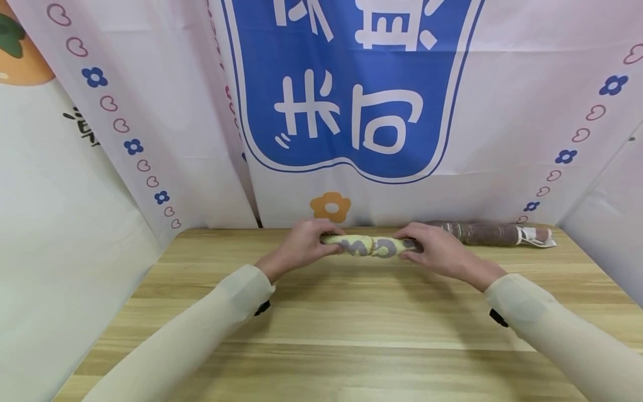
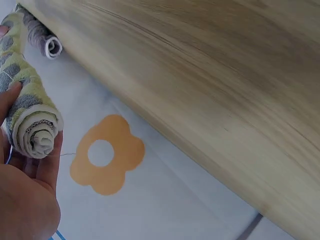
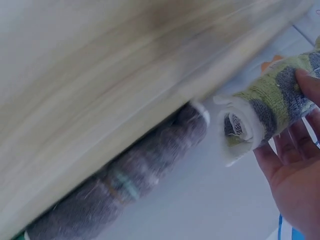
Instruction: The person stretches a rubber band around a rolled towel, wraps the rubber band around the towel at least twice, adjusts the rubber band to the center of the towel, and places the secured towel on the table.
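A rolled-up towel (image 1: 358, 245), yellow-green with grey patches, is held lengthwise near the far edge of the table, with a thin band round its middle. My left hand (image 1: 303, 248) grips its left end, thumb on the near side. Round the right end are the fingers and thumb of my right hand (image 1: 441, 251). In the left wrist view, the coiled white-edged end of the towel (image 2: 35, 125) pokes out past the left hand (image 2: 27, 205). The right wrist view shows the other spiral end of the towel (image 3: 245, 125) beside the right hand (image 3: 300, 175).
A second roll, of dark grey-brown cloth (image 1: 489, 234), lies along the table's back edge on the right, partly behind my right hand. The wooden table (image 1: 351, 335) ends against a white printed backdrop (image 1: 502, 139) with an orange flower (image 1: 321, 202) low down.
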`<state>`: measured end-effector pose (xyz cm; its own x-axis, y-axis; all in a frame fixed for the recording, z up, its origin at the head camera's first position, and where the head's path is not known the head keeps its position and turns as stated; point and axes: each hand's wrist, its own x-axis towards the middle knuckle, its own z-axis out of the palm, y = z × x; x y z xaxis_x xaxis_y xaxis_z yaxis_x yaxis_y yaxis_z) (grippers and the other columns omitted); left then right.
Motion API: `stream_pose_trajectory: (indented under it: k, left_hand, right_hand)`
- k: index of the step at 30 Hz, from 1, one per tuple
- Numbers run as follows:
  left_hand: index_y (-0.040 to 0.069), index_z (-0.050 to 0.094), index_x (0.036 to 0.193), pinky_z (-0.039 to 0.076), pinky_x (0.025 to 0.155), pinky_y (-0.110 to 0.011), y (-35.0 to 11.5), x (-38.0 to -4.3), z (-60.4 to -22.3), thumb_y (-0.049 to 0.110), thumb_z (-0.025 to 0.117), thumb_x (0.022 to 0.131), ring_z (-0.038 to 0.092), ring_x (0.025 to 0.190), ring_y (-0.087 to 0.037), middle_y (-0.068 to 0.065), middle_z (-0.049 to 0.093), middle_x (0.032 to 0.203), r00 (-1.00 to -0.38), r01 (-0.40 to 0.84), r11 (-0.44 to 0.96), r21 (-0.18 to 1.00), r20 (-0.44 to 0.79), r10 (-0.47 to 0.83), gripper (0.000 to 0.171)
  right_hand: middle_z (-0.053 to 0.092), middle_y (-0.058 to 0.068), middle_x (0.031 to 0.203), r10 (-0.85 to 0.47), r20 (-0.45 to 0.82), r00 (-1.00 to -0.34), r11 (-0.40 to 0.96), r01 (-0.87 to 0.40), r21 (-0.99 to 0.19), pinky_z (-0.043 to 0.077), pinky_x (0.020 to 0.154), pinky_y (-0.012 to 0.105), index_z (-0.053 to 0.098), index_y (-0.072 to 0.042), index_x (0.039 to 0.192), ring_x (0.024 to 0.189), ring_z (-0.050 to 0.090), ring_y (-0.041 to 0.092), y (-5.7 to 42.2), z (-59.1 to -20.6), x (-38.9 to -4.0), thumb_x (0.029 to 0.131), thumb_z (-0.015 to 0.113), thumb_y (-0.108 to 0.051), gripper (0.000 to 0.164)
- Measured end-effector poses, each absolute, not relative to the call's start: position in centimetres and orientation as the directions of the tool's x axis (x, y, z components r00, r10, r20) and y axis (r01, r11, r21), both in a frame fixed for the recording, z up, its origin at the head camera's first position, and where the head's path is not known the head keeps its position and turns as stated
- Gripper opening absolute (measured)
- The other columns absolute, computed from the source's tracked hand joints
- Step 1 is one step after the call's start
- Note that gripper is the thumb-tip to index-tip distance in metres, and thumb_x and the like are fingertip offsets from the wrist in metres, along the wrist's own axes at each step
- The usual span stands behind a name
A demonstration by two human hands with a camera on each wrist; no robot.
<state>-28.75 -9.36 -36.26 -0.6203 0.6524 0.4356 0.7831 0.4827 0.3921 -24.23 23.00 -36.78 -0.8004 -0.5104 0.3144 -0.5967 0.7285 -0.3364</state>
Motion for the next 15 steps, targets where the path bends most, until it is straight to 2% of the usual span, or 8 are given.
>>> stream_pose_trajectory:
  k: [9, 15]
  left_hand:
    - [0.013, 0.081, 0.109, 0.055, 0.073, -0.023, -5.4, -29.3, -36.4, 0.020, 0.089, 0.090, 0.064, 0.083, -0.007, 0.004, 0.074, 0.099, -0.654, 0.746, 0.497, 0.443, 0.350, 0.670, 0.022]
    - [0.014, 0.081, 0.114, 0.055, 0.082, -0.023, -2.8, -29.7, -36.3, 0.019, 0.087, 0.092, 0.069, 0.094, -0.011, 0.002, 0.077, 0.108, -0.672, 0.724, 0.503, 0.472, 0.316, 0.670, 0.023]
  right_hand:
    - [0.073, 0.005, 0.117, -0.508, 0.286, -0.812, 0.752, -0.581, -0.313, 0.058, 0.089, 0.052, 0.075, -0.009, 0.124, 0.106, 0.070, 0.028, 26.8, -35.7, -24.1, 0.091, 0.086, -0.012, 0.034]
    - [0.075, 0.006, 0.117, -0.494, 0.300, -0.816, 0.745, -0.575, -0.339, 0.059, 0.088, 0.051, 0.077, -0.009, 0.121, 0.105, 0.071, 0.028, 29.4, -35.4, -24.3, 0.090, 0.087, -0.009, 0.033]
